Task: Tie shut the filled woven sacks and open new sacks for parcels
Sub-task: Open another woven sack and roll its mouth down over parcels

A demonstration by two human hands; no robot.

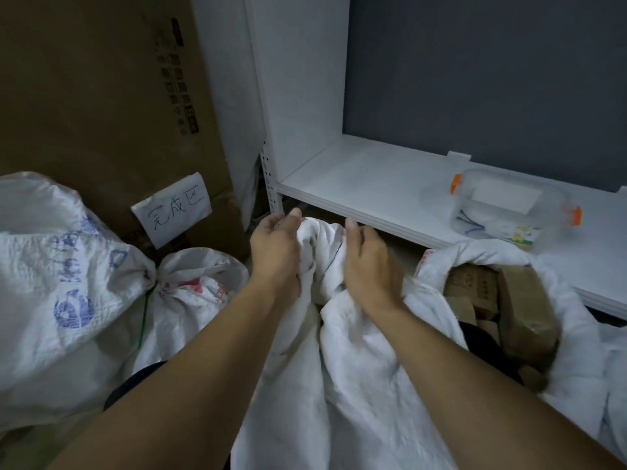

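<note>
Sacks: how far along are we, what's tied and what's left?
Done: the left sack is tied with a green tie. In hand: left hand and right hand bunch the mouth of the middle sack, not visibly tied. Left: the right sack, showing cardboard parcels, gapes open.

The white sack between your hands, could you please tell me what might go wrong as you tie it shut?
1. The left hand and right hand both grip the gathered neck of the white sack, while the blue ties lie in the clear container on the shelf. Reaching for one may let the neck loosen.
2. The open sack close beside it shows uncovered parcels; hard tugging might spill some.
</note>
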